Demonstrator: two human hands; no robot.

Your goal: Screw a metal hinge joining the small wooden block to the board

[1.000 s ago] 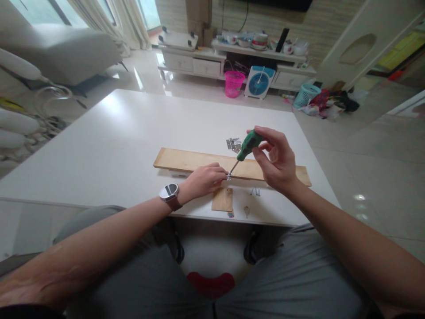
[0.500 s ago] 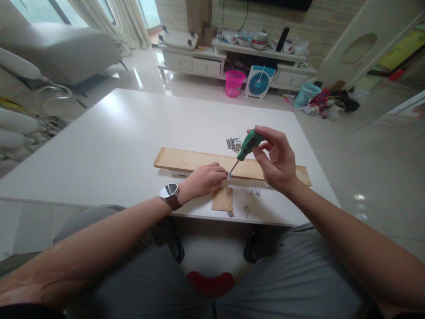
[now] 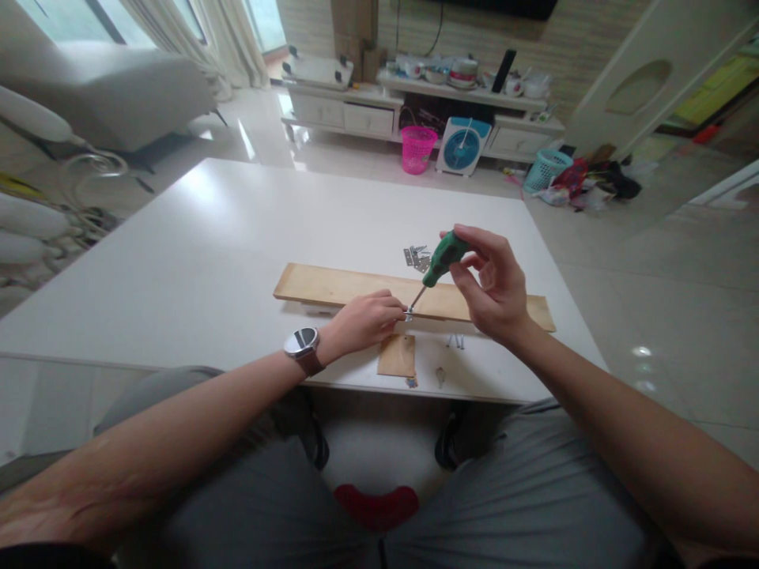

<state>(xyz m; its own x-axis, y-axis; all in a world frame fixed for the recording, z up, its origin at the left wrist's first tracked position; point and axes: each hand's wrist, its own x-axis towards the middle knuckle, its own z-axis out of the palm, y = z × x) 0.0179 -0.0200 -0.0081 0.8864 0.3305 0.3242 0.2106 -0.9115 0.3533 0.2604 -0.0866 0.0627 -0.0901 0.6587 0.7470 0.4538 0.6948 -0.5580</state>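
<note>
My right hand grips the green handle of a screwdriver. Its shaft slants down to the left, and the tip meets a small shiny metal piece at the near edge of a long wooden board. My left hand is closed at that same edge, its fingertips pinching the metal piece, which looks like a hinge or bracket. Just below the left hand lies a small wooden block. Past the board sits a little pile of metal hinges and screws.
Several screws and a small metal item lie on the white table near its front edge. Tiny bits rest beside the block. Beyond the table stand a pink basket, a blue fan and a low cabinet.
The screwdriver handle has turned slightly in my right hand, its dark patch showing less. My left hand and the board stay in place.
</note>
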